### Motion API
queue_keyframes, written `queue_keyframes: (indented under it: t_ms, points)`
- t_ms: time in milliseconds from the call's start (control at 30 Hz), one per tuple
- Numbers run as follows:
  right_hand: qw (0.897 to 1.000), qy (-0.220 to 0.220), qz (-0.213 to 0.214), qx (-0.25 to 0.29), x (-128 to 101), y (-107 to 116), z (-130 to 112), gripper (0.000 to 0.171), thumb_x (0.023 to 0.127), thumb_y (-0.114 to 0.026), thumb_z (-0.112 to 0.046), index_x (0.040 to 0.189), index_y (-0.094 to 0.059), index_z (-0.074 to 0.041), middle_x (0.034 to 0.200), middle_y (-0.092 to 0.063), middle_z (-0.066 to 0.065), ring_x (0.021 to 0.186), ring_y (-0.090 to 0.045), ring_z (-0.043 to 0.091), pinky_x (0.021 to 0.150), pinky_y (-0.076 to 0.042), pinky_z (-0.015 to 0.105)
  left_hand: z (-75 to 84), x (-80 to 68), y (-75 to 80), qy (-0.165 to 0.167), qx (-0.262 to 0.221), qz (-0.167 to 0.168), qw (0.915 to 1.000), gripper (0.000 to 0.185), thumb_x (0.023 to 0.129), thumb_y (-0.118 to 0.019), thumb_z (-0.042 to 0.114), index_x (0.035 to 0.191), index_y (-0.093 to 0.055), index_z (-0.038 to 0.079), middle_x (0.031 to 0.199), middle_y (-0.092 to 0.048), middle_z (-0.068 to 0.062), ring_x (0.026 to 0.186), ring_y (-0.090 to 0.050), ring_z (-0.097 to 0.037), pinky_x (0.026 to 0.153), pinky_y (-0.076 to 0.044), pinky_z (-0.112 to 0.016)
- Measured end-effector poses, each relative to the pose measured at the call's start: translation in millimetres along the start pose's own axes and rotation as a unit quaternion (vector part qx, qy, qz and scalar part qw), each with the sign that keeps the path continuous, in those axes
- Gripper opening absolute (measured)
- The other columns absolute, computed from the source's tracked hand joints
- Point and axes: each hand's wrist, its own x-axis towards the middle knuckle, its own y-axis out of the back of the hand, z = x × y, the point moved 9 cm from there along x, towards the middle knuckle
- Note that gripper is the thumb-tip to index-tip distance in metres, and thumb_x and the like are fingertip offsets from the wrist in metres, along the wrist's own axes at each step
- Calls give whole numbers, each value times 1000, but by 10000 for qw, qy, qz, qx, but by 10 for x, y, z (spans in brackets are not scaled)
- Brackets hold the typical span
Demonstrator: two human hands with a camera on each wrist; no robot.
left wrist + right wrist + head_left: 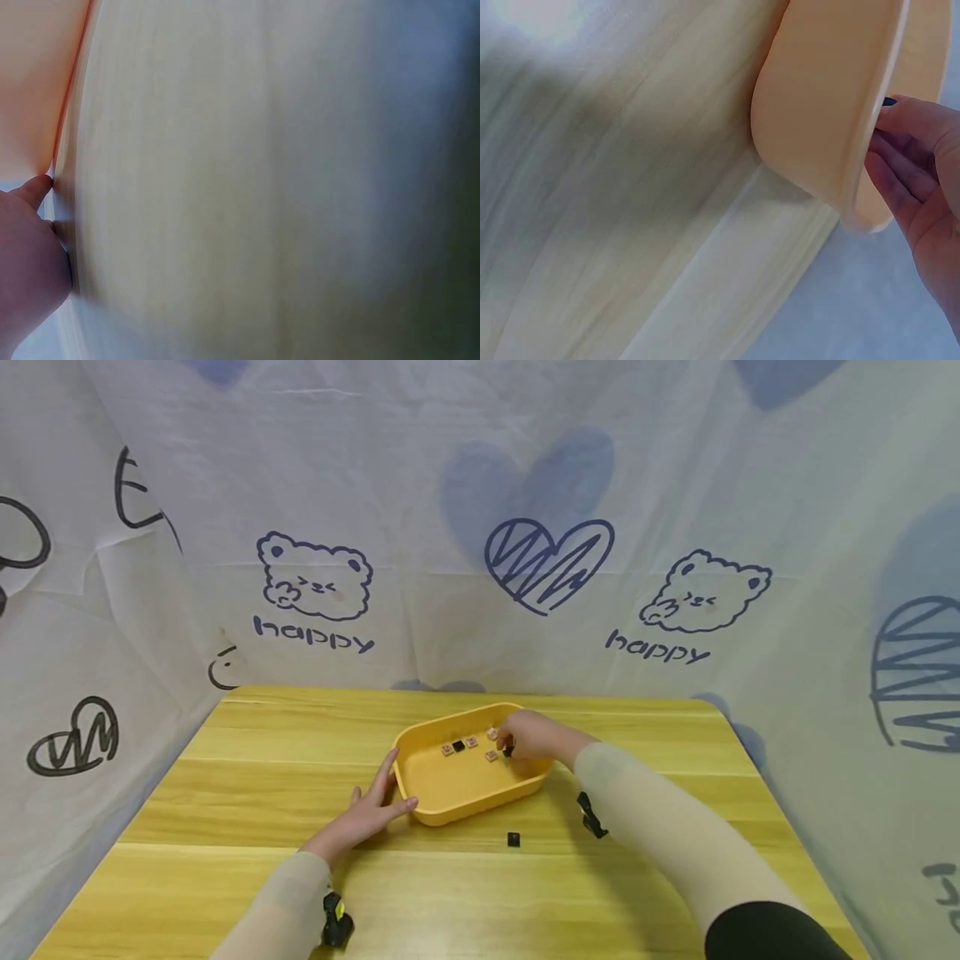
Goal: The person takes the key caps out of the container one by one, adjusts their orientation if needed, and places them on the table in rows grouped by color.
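Observation:
A shallow yellow-orange plastic tray [442, 814] stands on the table. My left hand [367, 814] is at its left end, with fairly straight, spread fingers and thumb touching the rim. In the left wrist view, part of that hand [30, 255] shows beside the tray wall [34, 82]. My right hand [528, 735] reaches inside the right end and pinches a small black square piece [889, 101] between thumb and fingertips. Near it in the tray lie small pinkish patterned square pieces [491, 756] and another black square piece [459, 747]. The right hand hides part of the tray's floor.
One more small black square piece [513, 839] lies on the wooden table [247, 760], in front of the tray. White cloth [450, 635] with printed hearts and bears hangs behind and beside the table. Black wrist devices [337, 922] are on both sleeves.

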Motion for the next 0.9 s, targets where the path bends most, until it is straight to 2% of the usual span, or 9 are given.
queue_keyframes:
  t_ms: [100, 267, 433, 600, 767, 900]
  points:
    - [9999, 101, 21, 64, -62, 30, -41, 28, 85, -67, 7, 108, -75, -7, 103, -71, 3, 96, -65, 18, 83, -54, 32, 19, -9, 2, -10, 43, -5, 10000, 94, 97, -58, 45, 155, 14, 29, 157, -14, -24, 145, -10, -38, 106, 22, -60]
    - [9990, 408, 140, 92, -150, 72, -130, 26, 85, -67, 4, 107, -76, -5, 100, -71, 3, 90, -65, 17, 79, -54, 31, 21, -13, 3, 22, 114, 0, 9999, 94, 97, -57, 45, 155, 15, 28, 158, -14, -24, 145, -11, -38, 107, 22, -60]
    - [9971, 680, 309, 112, -270, 111, -190, 28, 83, -66, 6, 108, -75, -3, 92, -68, 3, 79, -58, 14, 72, -50, 30, 45, -6, -15, 10, 117, -8, 9999, 94, 97, -56, 45, 155, 15, 28, 158, -14, -24, 145, -10, -38, 107, 21, -60]
    - [9958, 793, 436, 161, -427, 120, -197, 27, 84, -67, 4, 110, -75, -3, 85, -59, -2, 73, -49, 12, 66, -44, 28, 31, 7, -35, 44, 105, -46, 9999, 95, 97, -57, 47, 155, 15, 28, 158, -13, -24, 145, -9, -38, 107, 21, -60]
    - [9934, 933, 583, 318, -581, 144, -213, 28, 83, -68, 2, 110, -75, -3, 83, -54, -3, 71, -46, 11, 63, -40, 26, 26, 5, -32, 46, 97, -50, 9999, 96, 96, -58, 47, 155, 16, 27, 157, -13, -25, 145, -7, -41, 106, 22, -60]
    - [9927, 1002, 523, 409, -689, 120, -225, 30, 81, -68, 0, 110, -75, -4, 82, -51, -3, 69, -44, 11, 61, -38, 26, 21, 12, -15, 58, 151, -11, 9999, 95, 97, -57, 46, 155, 16, 28, 157, -14, -24, 145, -7, -42, 107, 22, -60]
